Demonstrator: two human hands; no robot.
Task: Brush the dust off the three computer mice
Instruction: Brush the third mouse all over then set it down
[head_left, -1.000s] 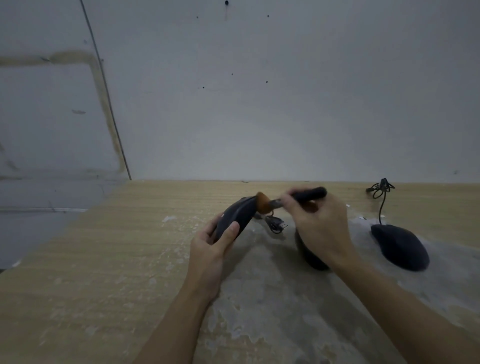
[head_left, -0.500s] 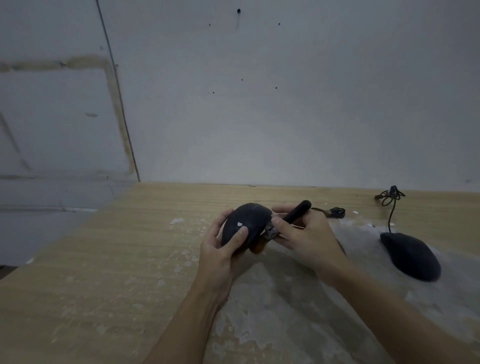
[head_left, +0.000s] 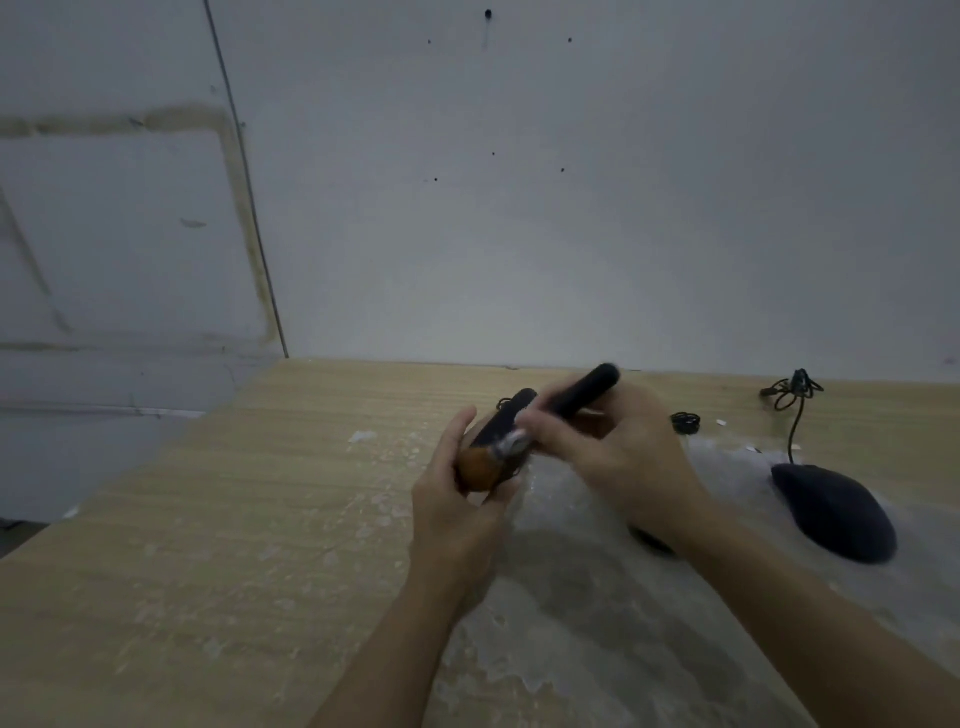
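Two hands (head_left: 457, 499) (head_left: 618, 457) grip mouse (head_left: 511, 415) and brush (head_left: 571, 397)
Bristles now lower on the mouse than before; another mouse (head_left: 836, 512) right of it on table (head_left: 208, 545)

bare table (head_left: 218, 545) left, mouse (head_left: 836, 512) and cable (head_left: 792, 415) right — wall (head_left: 571, 234) behind

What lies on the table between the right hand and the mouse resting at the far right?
In the head view, between the right hand and the resting mouse lie a small coiled cable and dusty table surface.
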